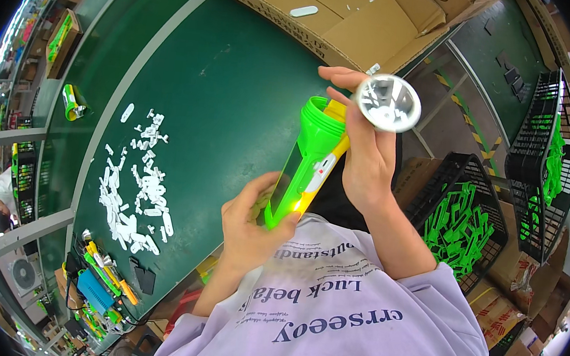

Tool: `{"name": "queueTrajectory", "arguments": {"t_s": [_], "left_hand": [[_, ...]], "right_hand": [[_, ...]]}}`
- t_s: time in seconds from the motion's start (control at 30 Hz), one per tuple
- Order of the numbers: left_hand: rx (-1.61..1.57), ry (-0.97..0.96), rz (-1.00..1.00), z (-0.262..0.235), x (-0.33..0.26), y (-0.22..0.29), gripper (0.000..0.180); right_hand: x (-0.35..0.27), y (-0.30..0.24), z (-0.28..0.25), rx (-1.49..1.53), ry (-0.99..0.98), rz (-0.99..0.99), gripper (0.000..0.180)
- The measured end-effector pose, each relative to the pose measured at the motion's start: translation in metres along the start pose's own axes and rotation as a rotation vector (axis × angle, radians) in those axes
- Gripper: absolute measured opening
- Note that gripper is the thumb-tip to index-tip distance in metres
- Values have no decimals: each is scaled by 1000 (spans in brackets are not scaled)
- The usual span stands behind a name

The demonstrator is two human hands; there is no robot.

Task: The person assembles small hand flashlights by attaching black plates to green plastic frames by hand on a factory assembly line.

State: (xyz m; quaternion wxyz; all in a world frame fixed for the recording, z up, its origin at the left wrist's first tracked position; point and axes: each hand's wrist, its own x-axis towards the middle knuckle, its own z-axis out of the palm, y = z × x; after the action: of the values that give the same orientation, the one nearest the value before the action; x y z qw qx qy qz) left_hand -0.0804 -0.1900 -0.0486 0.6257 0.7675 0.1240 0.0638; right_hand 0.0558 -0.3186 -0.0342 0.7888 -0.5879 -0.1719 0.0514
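Note:
My left hand is closed around the lower end of a green and yellow flashlight body, which is tilted with its wide, uncovered mouth upward. A white switch panel runs along the flashlight's side, and a bright glow shows close to my left thumb. My right hand is closed on a round silver reflector, held just to the right of the flashlight's mouth, its shiny bowl facing up. The right thumb and palm lie close against the flashlight's yellow strip; whether they touch it I cannot tell.
Many small white plastic parts lie scattered on the green table. Screwdrivers sit at its lower left. A cardboard box stands at the far edge. Black crates with green parts are at right; another flashlight lies at left.

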Motion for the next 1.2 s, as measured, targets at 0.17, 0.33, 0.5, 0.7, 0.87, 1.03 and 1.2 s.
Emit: {"name": "queueTrajectory", "arguments": {"t_s": [0.17, 0.33, 0.5, 0.7, 0.87, 1.03, 1.2], "left_hand": [[-105, 37, -6, 2, -5, 0, 53], [-159, 135, -79, 2, 2, 3, 51], [-171, 132, -90, 0, 5, 6, 51], [-319, 94, -170, 0, 6, 9, 51], [-197, 83, -95, -4, 7, 7, 54], [-214, 91, -117, -4, 10, 9, 54], [-55, 87, -71, -4, 16, 11, 56]], "right_hand": [[21, -8, -9, 406, -68, 532, 34], [3, 4, -4, 867, -128, 647, 56], [-28, 24, 1, 331, -232, 474, 43], [-22, 20, -8, 346, -318, 538, 43], [-20, 12, -9, 441, -330, 584, 46], [-19, 15, -6, 393, -338, 535, 44], [-17, 20, -8, 413, -359, 529, 42]]}}
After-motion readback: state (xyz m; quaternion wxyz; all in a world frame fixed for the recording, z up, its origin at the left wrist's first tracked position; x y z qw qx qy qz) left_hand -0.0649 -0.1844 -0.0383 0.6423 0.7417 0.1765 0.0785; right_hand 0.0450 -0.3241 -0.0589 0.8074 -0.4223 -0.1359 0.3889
